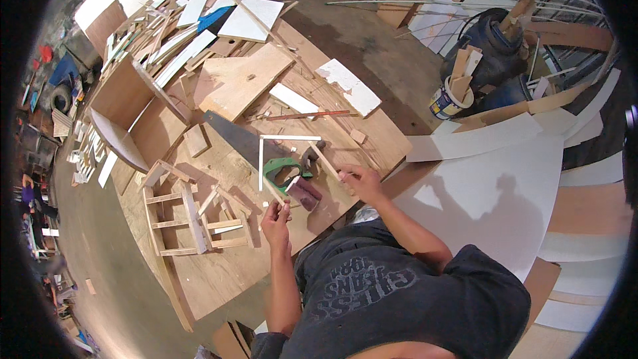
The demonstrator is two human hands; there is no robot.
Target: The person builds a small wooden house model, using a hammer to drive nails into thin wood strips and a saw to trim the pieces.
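Note:
My left hand (pixel 276 223) pinches the lower end of a light wooden strip near the table's front edge. My right hand (pixel 361 183) is closed on the end of another thin wooden strip (pixel 323 158). Between them stands an angular frame of thin white-edged strips (pixel 290 137); whether all the strips are joined, I cannot tell. Beneath it lies a handsaw (pixel 236 141) with a green handle (pixel 282 171). A dark reddish block-like thing (pixel 304 194) sits between my hands, and a dark tool (pixel 310 158), partly hidden, lies beside the saw handle.
Small slatted wooden frames (pixel 189 218) stand left on the plywood table (pixel 219 279). Behind them are a curved wooden piece (pixel 136 110), a flat board (pixel 247 80) and piled offcuts. A reddish stick (pixel 309 115) lies farther back. To the right are a large white sheet (pixel 485 186) and a bucket (pixel 452 101).

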